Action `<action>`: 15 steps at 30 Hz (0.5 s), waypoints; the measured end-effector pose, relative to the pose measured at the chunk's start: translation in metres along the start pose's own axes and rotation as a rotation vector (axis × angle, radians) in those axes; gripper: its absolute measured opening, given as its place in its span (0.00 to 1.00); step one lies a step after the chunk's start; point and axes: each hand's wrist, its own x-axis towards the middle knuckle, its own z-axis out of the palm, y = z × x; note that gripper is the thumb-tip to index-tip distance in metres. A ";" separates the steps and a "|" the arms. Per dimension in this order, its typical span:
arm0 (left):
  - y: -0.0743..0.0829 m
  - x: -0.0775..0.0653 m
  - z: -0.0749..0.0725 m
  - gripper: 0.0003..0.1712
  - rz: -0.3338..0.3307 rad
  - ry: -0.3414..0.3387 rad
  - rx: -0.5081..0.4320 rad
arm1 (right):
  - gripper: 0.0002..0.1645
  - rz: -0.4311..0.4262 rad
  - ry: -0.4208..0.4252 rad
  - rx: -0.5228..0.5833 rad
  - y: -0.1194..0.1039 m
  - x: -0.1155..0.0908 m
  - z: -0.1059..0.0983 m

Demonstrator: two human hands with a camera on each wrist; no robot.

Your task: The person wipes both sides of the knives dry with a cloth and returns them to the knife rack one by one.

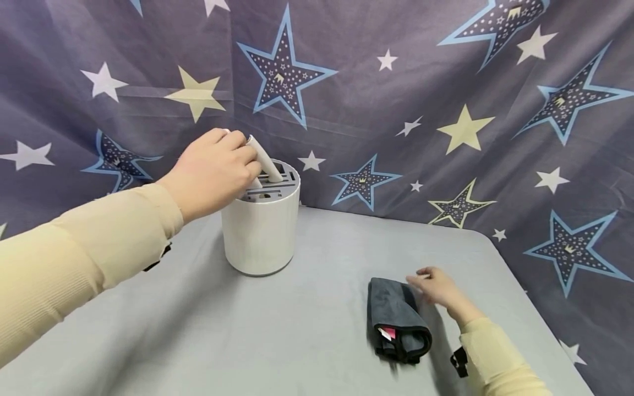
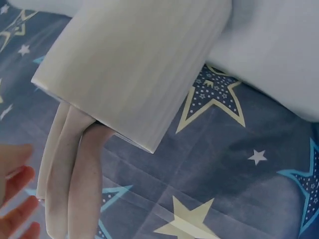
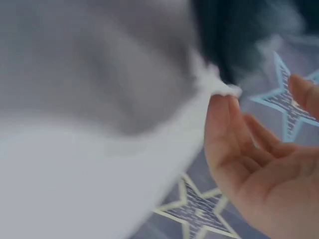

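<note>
A round white knife block with a grey slotted top stands on the table. Pale knife handles slant out of its slots; in the left wrist view three handles show side by side. My left hand is over the block's top at these handles, its fingers apart and their tips close beside the outermost one. A folded dark grey cloth with black edging and a small red-and-white tag lies at the right. My right hand is beside its far right edge, fingers loosely extended, holding nothing.
The table has a light grey cover and a rounded far right corner. Behind it hangs a dark curtain printed with stars, close to the back of the knife block.
</note>
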 end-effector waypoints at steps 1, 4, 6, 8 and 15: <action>0.000 -0.001 -0.001 0.07 -0.018 0.022 -0.030 | 0.37 -0.023 0.030 -0.029 -0.005 0.000 -0.006; 0.002 -0.007 -0.002 0.05 -0.077 0.086 -0.107 | 0.38 -0.088 0.121 -0.105 -0.024 -0.002 -0.023; 0.004 -0.012 -0.002 0.06 -0.119 0.131 -0.161 | 0.39 -0.125 0.200 -0.147 -0.037 -0.004 -0.031; 0.008 -0.018 -0.002 0.09 -0.155 0.163 -0.199 | 0.38 -0.170 0.284 -0.166 -0.048 -0.008 -0.037; 0.032 -0.046 0.004 0.13 -0.354 0.163 -0.264 | 0.43 -0.327 0.513 -0.257 -0.065 -0.025 -0.037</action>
